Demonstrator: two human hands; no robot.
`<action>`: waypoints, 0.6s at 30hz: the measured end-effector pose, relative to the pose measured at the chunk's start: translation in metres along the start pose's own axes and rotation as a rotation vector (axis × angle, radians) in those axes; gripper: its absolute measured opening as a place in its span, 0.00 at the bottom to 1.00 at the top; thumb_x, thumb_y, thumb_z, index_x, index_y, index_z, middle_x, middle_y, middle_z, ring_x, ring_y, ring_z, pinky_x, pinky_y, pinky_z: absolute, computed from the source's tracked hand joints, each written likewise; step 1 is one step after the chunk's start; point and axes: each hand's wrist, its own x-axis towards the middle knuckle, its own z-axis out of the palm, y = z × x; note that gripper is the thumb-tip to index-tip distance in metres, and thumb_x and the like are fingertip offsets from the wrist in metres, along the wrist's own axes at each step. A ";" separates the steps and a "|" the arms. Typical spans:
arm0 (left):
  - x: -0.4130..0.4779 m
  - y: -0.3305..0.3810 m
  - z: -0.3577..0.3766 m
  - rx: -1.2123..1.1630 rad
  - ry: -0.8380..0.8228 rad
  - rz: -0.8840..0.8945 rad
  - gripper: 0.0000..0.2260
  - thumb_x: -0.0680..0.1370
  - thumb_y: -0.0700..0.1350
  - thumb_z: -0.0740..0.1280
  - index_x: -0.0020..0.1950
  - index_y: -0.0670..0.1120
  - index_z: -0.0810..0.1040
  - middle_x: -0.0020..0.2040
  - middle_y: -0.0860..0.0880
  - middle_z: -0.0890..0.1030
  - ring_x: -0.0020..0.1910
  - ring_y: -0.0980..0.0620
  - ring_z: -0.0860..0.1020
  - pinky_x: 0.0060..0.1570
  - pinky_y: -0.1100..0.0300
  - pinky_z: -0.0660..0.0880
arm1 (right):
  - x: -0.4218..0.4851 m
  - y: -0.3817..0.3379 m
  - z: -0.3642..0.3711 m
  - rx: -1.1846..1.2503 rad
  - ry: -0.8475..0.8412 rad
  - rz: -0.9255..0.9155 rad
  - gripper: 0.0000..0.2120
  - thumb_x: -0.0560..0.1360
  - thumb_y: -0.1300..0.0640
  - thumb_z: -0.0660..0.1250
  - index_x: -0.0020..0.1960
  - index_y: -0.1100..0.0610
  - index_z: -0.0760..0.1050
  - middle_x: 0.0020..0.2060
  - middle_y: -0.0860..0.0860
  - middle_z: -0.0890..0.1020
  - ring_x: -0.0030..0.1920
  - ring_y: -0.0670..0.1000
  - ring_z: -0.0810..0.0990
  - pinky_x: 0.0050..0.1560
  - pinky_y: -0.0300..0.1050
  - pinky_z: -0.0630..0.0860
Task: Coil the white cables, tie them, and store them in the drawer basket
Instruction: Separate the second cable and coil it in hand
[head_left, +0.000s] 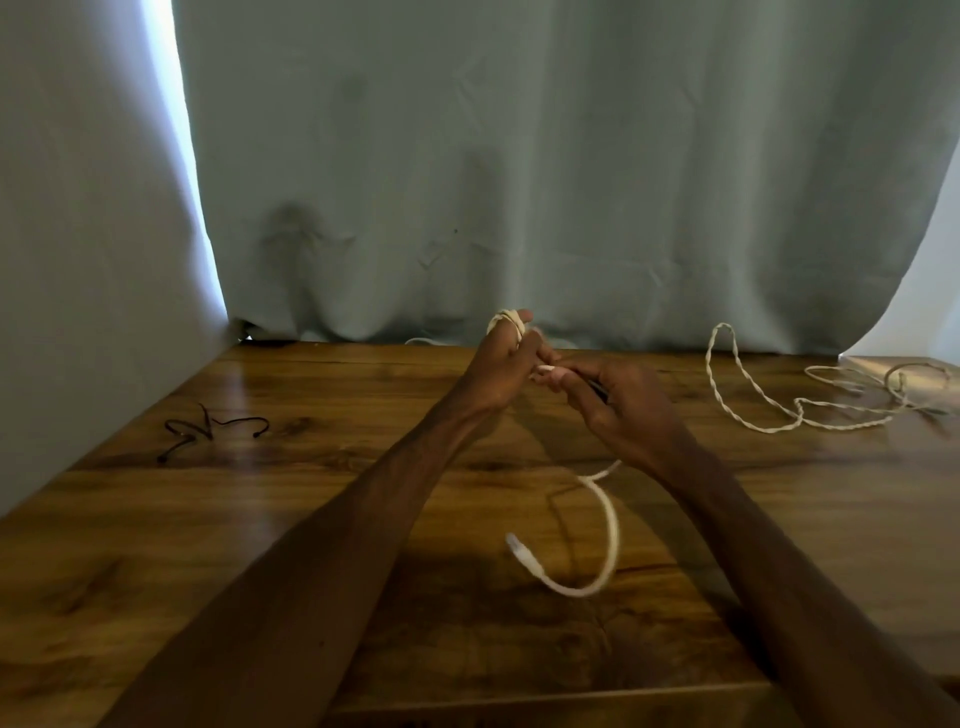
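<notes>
Your left hand (493, 369), fingers curled, holds turns of the white cable (614, 525) wound round its fingertips, while your right hand (623, 402), touching it at 3 o'clock, pinches the same cable, whose plug end dangles toward 6 o'clock above the table (260, 519).

I see a white cable (609, 519) above a glossy brown table (337, 426) with dark wood grain, a cream twisted-pattern cord (748, 415), thin black ties (208, 428), and a pale grey-green curtain (519, 156).
</notes>
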 end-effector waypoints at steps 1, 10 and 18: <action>-0.001 0.001 0.001 0.017 0.001 0.001 0.14 0.87 0.42 0.57 0.68 0.35 0.72 0.52 0.49 0.80 0.42 0.65 0.81 0.43 0.72 0.75 | 0.000 0.002 -0.001 -0.008 0.020 -0.019 0.09 0.84 0.56 0.65 0.55 0.55 0.85 0.38 0.42 0.84 0.34 0.42 0.80 0.35 0.32 0.69; -0.007 0.027 0.012 -0.315 -0.410 -0.264 0.20 0.88 0.51 0.52 0.42 0.44 0.71 0.23 0.56 0.64 0.19 0.61 0.59 0.19 0.68 0.55 | 0.001 0.018 -0.009 -0.144 0.184 -0.013 0.09 0.83 0.53 0.66 0.54 0.55 0.84 0.42 0.49 0.86 0.38 0.48 0.82 0.38 0.49 0.76; -0.013 0.045 0.005 -0.345 -0.711 -0.365 0.21 0.86 0.58 0.52 0.38 0.47 0.66 0.25 0.57 0.60 0.20 0.62 0.55 0.17 0.69 0.53 | -0.003 0.028 -0.017 -0.046 0.246 0.006 0.09 0.83 0.54 0.65 0.54 0.58 0.82 0.40 0.44 0.83 0.40 0.43 0.80 0.40 0.43 0.75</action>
